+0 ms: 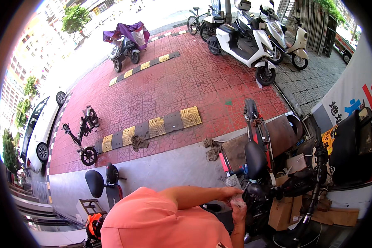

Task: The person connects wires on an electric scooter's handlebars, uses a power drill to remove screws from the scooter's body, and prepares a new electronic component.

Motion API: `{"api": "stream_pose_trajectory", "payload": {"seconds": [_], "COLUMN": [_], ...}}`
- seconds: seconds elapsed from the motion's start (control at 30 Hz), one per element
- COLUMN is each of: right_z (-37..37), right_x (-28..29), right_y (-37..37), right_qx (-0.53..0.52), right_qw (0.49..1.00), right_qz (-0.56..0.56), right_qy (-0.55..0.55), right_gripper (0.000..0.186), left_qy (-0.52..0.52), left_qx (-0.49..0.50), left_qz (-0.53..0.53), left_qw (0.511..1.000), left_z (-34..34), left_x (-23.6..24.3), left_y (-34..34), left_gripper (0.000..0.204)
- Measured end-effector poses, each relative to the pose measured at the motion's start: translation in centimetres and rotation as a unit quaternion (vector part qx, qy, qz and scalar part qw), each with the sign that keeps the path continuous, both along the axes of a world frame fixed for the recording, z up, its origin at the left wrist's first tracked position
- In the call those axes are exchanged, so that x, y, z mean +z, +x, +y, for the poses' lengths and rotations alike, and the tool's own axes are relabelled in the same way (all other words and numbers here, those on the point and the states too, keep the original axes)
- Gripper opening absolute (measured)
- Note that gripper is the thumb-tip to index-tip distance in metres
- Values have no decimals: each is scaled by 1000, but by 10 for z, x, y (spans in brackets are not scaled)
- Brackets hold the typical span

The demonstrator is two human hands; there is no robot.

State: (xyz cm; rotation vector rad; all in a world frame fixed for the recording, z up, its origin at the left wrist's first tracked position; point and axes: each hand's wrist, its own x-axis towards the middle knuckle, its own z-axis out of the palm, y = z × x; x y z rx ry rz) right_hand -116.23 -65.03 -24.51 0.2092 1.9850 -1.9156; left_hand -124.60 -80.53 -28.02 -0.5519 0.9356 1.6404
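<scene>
The left hand [228,192] and right hand [239,210] meet, pinching a small, clear, crumpled plastic-looking piece [238,200] near a padded, oval black saddle [256,160], left of a brown cardboard box [280,215].

We look through one fisheye camera worn on the head, tilted down and outward: the left hand [228,193] and right hand [238,208] show close, low right of centre, while red paving [153,93] spreads farther off toward a white scooter [244,53].
</scene>
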Motion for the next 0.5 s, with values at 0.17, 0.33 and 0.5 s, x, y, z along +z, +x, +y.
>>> {"api": "stream_pose_trajectory", "payload": {"seconds": [0.17,0.33,0.5], "right_z": [-43,-11,44], "right_x": [37,-17,-54], "right_y": [-5,18,15], "right_qx": [-6,-20,-101], "right_qw": [993,996,969], "right_qz": [2,-79,-148], "right_qy": [-120,38,173], "right_gripper": [46,53,47], "left_qy": [-96,-286,-568], "left_qx": [214,247,-131], "left_qz": [1,-14,96], "left_qw": [972,926,807], "left_z": [-51,-182,-315], "left_x": [-34,-111,-144], "left_y": [-9,-7,1], "left_gripper": [26,19,31]}}
